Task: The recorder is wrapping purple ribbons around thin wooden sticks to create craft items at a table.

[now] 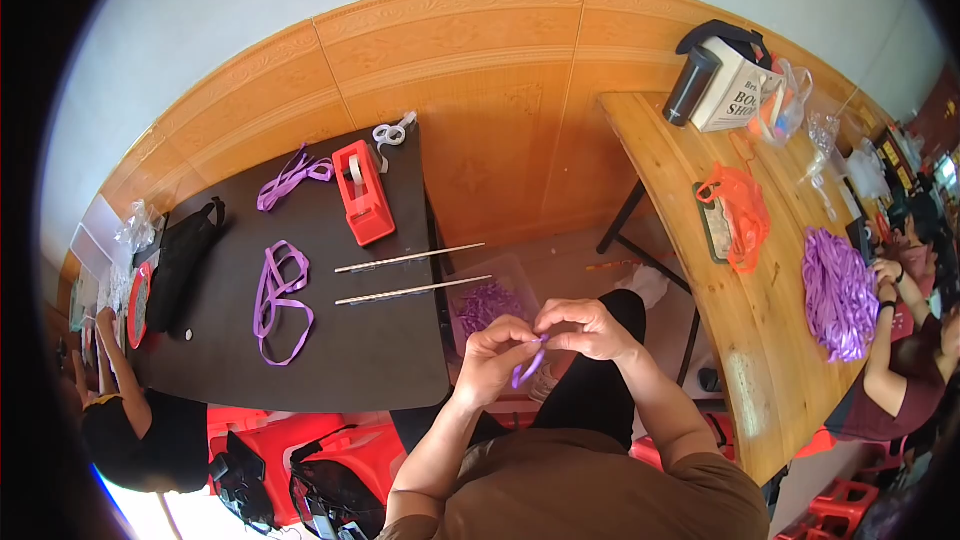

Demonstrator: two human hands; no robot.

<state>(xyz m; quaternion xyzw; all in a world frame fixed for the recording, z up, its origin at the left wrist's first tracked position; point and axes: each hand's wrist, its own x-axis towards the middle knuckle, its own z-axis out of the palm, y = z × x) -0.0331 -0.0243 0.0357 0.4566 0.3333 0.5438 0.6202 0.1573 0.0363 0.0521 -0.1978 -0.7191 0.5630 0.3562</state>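
Observation:
My left hand (497, 355) and my right hand (590, 328) meet above my lap, both pinching a short piece of purple ribbon (528, 368) that loops down between the fingers. Below them on the floor stands a clear bin with more purple ribbon (486, 302). On the dark table (380, 360) to my left lie a long purple ribbon loop (278, 302), a second purple ribbon (292, 176), two thin sticks (412, 274), a red tape dispenser (362, 192) and white-handled scissors (393, 133).
A black bag (185, 260) lies at the dark table's left end, where another person (140, 420) sits. The wooden table (690, 200) on the right holds an orange bag (742, 215), a purple ribbon pile (838, 290), a dark flask (692, 85) and a white bag. A further person (900, 360) sits at right. Red stools (300, 440) stand below.

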